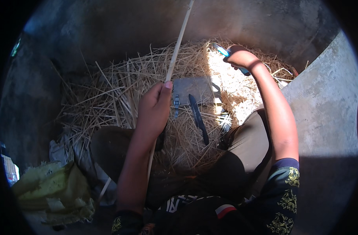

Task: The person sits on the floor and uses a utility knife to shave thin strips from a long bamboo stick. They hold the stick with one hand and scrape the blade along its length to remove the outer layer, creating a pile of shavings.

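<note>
My left hand point(154, 103) is closed around a long, thin, pale strip point(178, 47) that looks like split bamboo. The strip rises from beside my left forearm past the top of the picture, with my thumb lying along it. Out to the far right, in the sunlight, my right hand point(241, 58) is wrapped round a blue-handled utility knife point(222, 50), whose tip points up and left, apart from the strip. Between my legs a black knife point(197, 117) rests on the shavings and partly on a flat grey block point(192, 88). A metal-banded wristwatch point(176, 103) lies at the block's left side.
Straw-like shavings point(108, 98) heap around the block and my folded legs point(241, 149). A curved concrete wall point(108, 31) closes off the far side, and a pale concrete surface point(324, 105) slopes at right. A frayed yellow-green sack point(53, 188) lies at lower left.
</note>
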`<state>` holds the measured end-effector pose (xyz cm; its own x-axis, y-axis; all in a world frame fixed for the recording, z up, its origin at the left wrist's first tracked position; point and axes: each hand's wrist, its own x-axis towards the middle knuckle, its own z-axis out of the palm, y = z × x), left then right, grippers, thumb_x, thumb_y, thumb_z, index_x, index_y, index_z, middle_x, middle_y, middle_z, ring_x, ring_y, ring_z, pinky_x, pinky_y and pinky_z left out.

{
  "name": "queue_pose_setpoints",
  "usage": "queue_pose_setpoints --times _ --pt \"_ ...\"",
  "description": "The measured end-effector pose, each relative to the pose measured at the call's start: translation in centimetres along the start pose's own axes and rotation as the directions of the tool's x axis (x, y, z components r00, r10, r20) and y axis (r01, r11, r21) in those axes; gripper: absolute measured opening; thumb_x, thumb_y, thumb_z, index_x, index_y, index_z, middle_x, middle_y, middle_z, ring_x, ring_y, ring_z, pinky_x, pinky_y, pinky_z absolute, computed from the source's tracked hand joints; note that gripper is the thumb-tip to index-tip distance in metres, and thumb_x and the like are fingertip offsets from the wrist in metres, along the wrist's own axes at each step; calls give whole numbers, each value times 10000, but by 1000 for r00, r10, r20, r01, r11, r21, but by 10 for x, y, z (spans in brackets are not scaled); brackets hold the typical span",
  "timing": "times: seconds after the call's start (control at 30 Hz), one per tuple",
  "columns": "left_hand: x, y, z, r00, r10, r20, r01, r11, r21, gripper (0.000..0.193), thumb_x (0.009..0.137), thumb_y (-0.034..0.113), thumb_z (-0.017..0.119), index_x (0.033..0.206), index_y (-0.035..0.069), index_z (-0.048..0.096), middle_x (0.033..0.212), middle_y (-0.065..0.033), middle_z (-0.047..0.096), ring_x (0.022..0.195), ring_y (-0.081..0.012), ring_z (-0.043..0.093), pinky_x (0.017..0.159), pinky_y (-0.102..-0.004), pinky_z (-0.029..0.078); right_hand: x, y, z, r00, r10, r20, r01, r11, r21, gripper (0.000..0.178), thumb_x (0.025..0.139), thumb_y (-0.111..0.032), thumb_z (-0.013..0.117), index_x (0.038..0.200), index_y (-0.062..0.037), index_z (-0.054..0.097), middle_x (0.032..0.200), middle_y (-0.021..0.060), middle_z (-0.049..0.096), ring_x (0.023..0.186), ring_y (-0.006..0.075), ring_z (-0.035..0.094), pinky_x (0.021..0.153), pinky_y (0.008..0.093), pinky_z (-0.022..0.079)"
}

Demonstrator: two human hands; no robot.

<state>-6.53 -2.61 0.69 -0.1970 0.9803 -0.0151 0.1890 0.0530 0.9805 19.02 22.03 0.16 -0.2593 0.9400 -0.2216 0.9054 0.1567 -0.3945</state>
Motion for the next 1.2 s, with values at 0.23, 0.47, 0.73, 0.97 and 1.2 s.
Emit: queue_pose_setpoints --times 0.23,0.47,0.73,0.97,1.2 --pt "0 1 0 1000 -3 -13 2 999 -34 376 1034 376 489 777 103 476 631 56 403 513 -26 369 467 -203 304 1 -1 1 968 -222 -118 201 965 -170 333 875 -326 668 930 0 624 840 209 659 785 320 643 737 426 483" --pt "-1 -1 0 998 -53 16 54 992 -113 357 1030 379 497 802 104 479 622 61 396 496 -27 354 435 -207 295 -38 -51 -8 784 -202 -586 360 918 165 309 895 -337 627 959 -43 555 767 171 642 713 313 643 681 414 497" --pt "-7 9 6 971 -137 196 172 970 -175 298 1043 348 469 865 110 474 623 61 374 471 -21 294 411 -209 267 -60 -87 7 729 -335 -597 436 900 27 335 823 -330 649 1003 -53 593 833 207 671 842 399 664 760 453 515" --pt "-2 3 9 962 -171 212 232 924 -305 321 1048 363 443 838 121 457 600 61 347 425 -24 266 382 -213 224 -62 -99 20 862 -247 -442 268 963 -15 434 783 -409 692 777 20 628 648 193 613 628 335 638 648 426 502" --pt "4 -16 15 987 -124 100 149 940 -308 368 1031 404 472 795 122 458 592 60 371 418 -27 284 381 -215 211 -73 -111 50 749 -512 -421 412 857 -309 265 815 -326 661 789 -62 676 694 171 667 664 355 671 639 450 539"
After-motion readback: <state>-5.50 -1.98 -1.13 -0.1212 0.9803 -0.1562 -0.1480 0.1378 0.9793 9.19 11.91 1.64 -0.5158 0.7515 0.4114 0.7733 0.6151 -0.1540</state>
